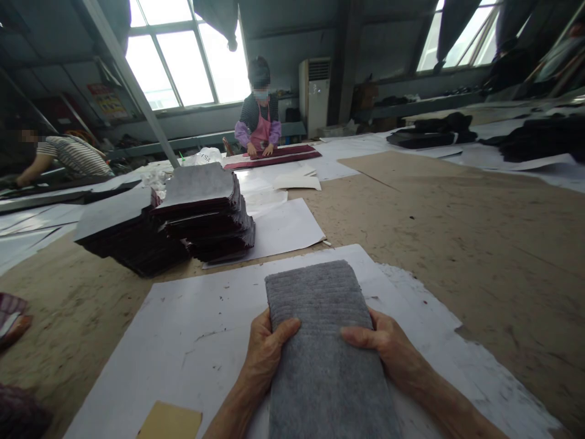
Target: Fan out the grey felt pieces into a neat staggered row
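Note:
A long grey ribbed fabric piece (320, 329) lies lengthwise on a large white paper sheet (196, 329) in front of me. My left hand (265, 350) grips its left edge, thumb on top. Opposite it, my right hand (388, 347) holds the right edge the same way, thumb pressed on the cloth. Both hands clasp the piece near its middle.
Stacks of dark cut fabric pieces (201, 210) sit to the far left on the brown table (457, 231). A tan card (169, 422) lies near my left forearm. One person (259, 116) works across the table on maroon fabric; another person (68, 155) leans at the left.

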`<state>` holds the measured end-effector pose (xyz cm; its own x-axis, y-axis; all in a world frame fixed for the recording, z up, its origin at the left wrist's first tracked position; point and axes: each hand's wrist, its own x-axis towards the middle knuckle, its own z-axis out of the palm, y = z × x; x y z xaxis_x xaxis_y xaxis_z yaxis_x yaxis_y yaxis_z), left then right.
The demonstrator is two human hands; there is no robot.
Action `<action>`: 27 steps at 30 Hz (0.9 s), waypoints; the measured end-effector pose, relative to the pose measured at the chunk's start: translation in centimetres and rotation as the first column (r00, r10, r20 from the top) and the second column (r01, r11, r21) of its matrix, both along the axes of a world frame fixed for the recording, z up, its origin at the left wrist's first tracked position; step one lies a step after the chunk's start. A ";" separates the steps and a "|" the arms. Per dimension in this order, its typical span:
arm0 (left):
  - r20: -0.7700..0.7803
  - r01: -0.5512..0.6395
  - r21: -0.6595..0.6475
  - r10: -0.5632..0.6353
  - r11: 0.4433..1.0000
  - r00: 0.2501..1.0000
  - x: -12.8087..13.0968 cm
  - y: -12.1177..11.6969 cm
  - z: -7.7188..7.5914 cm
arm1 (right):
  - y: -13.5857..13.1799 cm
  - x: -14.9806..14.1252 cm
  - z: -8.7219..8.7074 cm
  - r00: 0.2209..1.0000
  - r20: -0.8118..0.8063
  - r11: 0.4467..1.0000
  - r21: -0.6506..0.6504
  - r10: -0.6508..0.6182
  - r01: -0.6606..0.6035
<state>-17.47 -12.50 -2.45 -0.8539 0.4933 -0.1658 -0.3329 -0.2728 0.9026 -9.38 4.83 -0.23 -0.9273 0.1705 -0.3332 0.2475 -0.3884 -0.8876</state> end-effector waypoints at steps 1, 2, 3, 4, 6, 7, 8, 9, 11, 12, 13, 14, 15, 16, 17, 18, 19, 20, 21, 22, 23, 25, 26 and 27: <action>0.004 0.002 0.016 -0.002 1.000 1.000 0.0 0.0 0.1 | -0.1 0.1 -0.1 1.000 -0.010 0.998 0.053 -0.025 0.026; 0.007 0.007 0.034 -0.007 0.999 1.000 -0.1 -0.1 0.1 | -0.3 0.2 -0.3 0.997 -0.039 0.986 0.150 -0.066 0.071; 0.007 0.008 0.050 -0.008 0.999 1.000 -0.1 -0.2 0.2 | -0.5 0.3 -0.5 0.989 -0.099 0.951 0.281 -0.107 0.131; 0.005 0.009 0.064 -0.009 0.998 1.000 -0.2 -0.3 0.3 | -0.7 0.4 -0.7 0.973 -0.191 0.886 0.418 -0.130 0.201; -0.009 0.023 0.078 -0.022 0.997 1.000 -0.3 -0.5 0.4 | -1.1 0.7 -1.0 0.919 -0.384 0.723 0.611 -0.084 0.322; -0.016 0.040 0.074 -0.039 0.996 0.999 -0.3 -0.5 0.5 | -1.2 0.9 -1.0 0.894 -0.445 0.665 0.654 -0.048 0.360; -0.019 0.060 0.068 -0.058 0.996 0.998 -0.3 -0.6 0.5 | -1.2 0.9 -1.1 0.881 -0.473 0.634 0.670 -0.036 0.386; -0.015 0.078 0.061 -0.077 0.995 0.997 -0.4 -0.6 0.5 | -1.2 0.9 -1.1 0.884 -0.464 0.625 0.674 -0.056 0.393; -0.007 0.082 0.045 -0.082 0.996 0.997 -0.3 -0.5 0.3 | -0.8 0.7 -1.0 0.926 -0.345 0.695 0.630 -0.151 0.348; -0.015 0.070 0.032 -0.069 0.997 0.997 -0.3 -0.5 0.1 | -0.6 0.5 -0.9 0.952 -0.249 0.777 0.558 -0.178 0.291; -0.039 0.049 0.012 -0.048 0.999 0.998 -0.3 -0.4 0.0 | -0.4 0.3 -0.8 0.974 -0.150 0.869 0.444 -0.168 0.218; -0.078 0.021 -0.015 -0.022 1.000 0.997 -0.3 -0.4 -0.2 | -0.2 0.2 -0.7 0.990 -0.067 0.943 0.303 -0.125 0.139; -0.126 -0.006 -0.045 0.000 0.999 0.992 -0.3 -0.4 -0.3 | 0.0 0.1 -0.6 0.997 -0.012 0.984 0.162 -0.074 0.075; -0.172 -0.032 -0.070 0.019 0.997 0.985 -0.3 -0.4 -0.3 | 0.0 0.0 -0.6 0.999 0.018 0.998 0.049 -0.045 0.044; -0.205 -0.050 -0.086 0.032 0.995 0.978 -0.3 -0.4 -0.3 | 0.0 0.0 -0.6 0.998 0.034 0.998 -0.022 -0.057 0.057; -0.212 -0.059 -0.084 0.040 0.995 0.977 -0.3 -0.3 -0.3 | -0.2 0.0 -0.7 0.993 0.042 0.993 -0.050 -0.108 0.110; -0.190 -0.050 -0.069 0.036 0.996 0.981 -0.3 -0.3 -0.1 | -0.5 0.0 -0.7 0.983 0.044 0.982 -0.045 -0.180 0.182; -0.146 -0.023 -0.045 0.017 0.999 0.989 -0.2 -0.2 0.1 | -0.7 0.1 -0.8 0.965 0.036 0.965 -0.014 -0.260 0.261; -0.091 0.013 -0.018 -0.014 1.000 0.996 -0.2 -0.2 0.3 | -1.0 0.1 -0.9 0.943 0.017 0.942 0.035 -0.333 0.333; -0.037 0.050 0.007 -0.049 0.999 0.998 -0.1 -0.1 0.5 | -1.2 0.2 -0.9 0.923 -0.004 0.919 0.093 -0.385 0.384; 0.006 0.079 0.028 -0.079 0.996 0.997 0.0 0.0 0.6 | -1.3 0.2 -0.9 0.909 -0.021 0.898 0.151 -0.415 0.414; 0.046 0.107 0.053 -0.109 0.993 0.993 0.1 0.1 0.7 | -1.2 0.1 -0.8 0.908 -0.030 0.882 0.230 -0.417 0.412; 0.048 0.105 0.062 -0.108 0.993 0.993 0.1 0.2 0.7 | -0.9 0.0 -0.7 0.921 -0.024 0.891 0.243 -0.389 0.383; 0.041 0.098 0.068 -0.101 0.993 0.994 0.1 0.2 0.5 | -0.6 0.0 -0.6 0.939 -0.015 0.911 0.236 -0.345 0.338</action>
